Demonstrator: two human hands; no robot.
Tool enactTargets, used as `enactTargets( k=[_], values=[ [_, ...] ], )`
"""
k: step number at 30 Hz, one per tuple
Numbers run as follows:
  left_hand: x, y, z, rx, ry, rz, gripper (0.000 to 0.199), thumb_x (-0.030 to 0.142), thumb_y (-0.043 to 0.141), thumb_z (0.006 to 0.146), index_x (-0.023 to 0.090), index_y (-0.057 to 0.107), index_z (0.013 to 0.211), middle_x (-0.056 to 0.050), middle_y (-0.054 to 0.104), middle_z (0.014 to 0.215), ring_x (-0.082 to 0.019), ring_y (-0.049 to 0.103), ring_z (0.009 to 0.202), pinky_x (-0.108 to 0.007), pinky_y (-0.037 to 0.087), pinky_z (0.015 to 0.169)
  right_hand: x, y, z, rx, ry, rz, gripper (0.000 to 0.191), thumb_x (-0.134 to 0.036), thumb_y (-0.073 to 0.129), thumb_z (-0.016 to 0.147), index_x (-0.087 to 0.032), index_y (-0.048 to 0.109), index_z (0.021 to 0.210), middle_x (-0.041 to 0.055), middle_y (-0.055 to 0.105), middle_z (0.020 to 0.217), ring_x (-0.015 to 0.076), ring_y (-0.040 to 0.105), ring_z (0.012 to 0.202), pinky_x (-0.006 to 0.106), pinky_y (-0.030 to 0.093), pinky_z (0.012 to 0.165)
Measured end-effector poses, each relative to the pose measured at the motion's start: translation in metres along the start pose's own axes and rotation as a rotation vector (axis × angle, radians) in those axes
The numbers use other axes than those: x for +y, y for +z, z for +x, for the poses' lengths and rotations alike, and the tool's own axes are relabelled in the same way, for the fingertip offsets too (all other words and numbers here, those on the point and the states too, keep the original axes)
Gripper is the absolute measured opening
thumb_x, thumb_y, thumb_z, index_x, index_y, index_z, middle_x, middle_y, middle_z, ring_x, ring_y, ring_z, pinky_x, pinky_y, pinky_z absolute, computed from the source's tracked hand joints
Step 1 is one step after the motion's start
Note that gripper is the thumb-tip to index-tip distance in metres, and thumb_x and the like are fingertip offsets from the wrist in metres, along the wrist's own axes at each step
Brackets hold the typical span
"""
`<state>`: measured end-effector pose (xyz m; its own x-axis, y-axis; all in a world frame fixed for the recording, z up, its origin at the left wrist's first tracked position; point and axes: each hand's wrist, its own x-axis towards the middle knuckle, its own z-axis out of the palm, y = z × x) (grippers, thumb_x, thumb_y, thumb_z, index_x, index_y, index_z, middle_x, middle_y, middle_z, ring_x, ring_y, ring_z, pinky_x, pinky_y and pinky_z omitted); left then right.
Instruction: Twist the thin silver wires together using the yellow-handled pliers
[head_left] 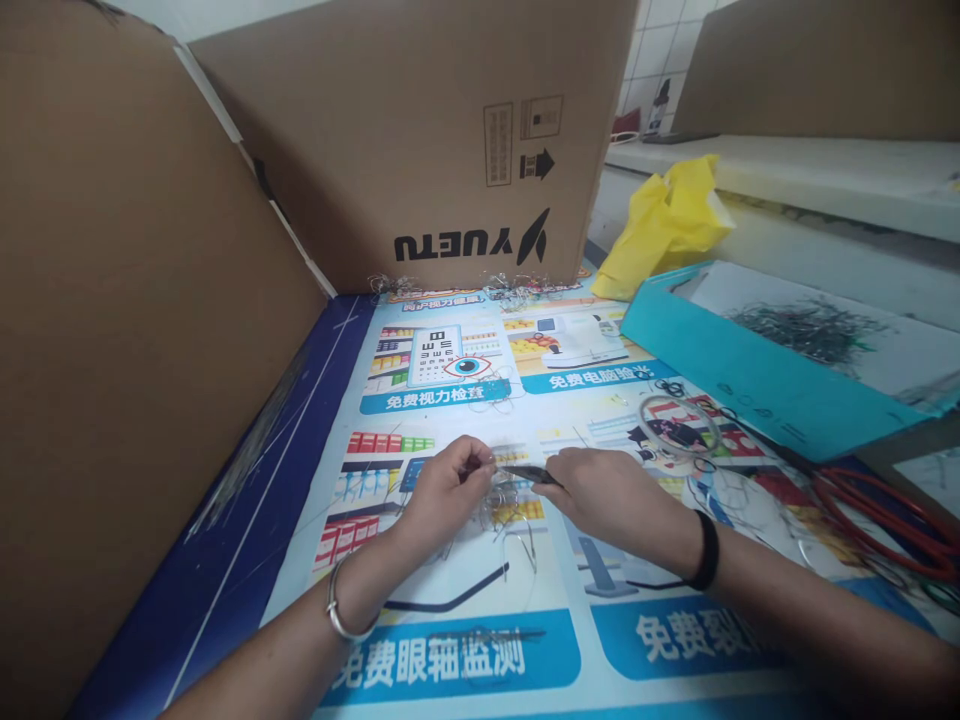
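Some thin wire [508, 498] sits just below the dark pliers [527, 473], seemingly pinched in the closed fingertips of the left hand [452, 487], while the right hand [604, 495] wraps the handles. Work looks partway: bent clumps [517, 291] lie by the cardboard [337, 150], many strands [814, 330] seem left in the blue box [724, 380]. Tiled wall [656, 50] rises beyond the poster-covered bench [420, 420].

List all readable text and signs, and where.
"YUETU", upside down: cardboard panel.
Arrow, pointing right: cardboard panel.
"呵护视力健康": poster.
"免费视力检查": poster.
"免费电脑验", last character unclear: poster.
"免费眼轴监测": poster.
"免费裂", rest unclear: poster.
"E" signs: printed eye chart.
Too small or blurred: panel's framed print, poster's topmost line, teal box marks, bottle label.
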<state>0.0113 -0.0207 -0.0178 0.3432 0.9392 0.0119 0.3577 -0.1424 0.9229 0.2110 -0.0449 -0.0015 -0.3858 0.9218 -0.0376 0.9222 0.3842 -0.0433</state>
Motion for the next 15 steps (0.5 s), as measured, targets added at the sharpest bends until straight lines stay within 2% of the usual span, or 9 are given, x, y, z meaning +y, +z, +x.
enactTargets(
  k=[10,15],
  values=[
    [0.0079,-0.0025,0.0008,-0.023,-0.021,0.021,0.004,0.018,0.048,0.079,0.017,0.052,0.078,0.003,0.050,0.066,-0.010,0.046,0.061,-0.022,0.037,0.058,0.0000,-0.0022,-0.0004,-0.028,-0.021,0.045,0.032,-0.042,0.040,0.088,-0.019,0.058,0.078,0.0043,0.065,0.075,0.0178,0.060,0.066,0.025,0.029,0.051],
    [0.0074,-0.0036,0.0015,-0.023,0.022,0.078,0.005,0.017,0.048,0.079,0.018,0.053,0.078,0.003,0.051,0.068,-0.011,0.048,0.064,-0.023,0.038,0.061,0.0016,0.0021,0.0009,-0.027,-0.017,0.071,0.033,-0.043,0.038,0.089,-0.018,0.058,0.079,0.0046,0.065,0.076,0.0174,0.060,0.067,0.025,0.029,0.052]
  ],
)
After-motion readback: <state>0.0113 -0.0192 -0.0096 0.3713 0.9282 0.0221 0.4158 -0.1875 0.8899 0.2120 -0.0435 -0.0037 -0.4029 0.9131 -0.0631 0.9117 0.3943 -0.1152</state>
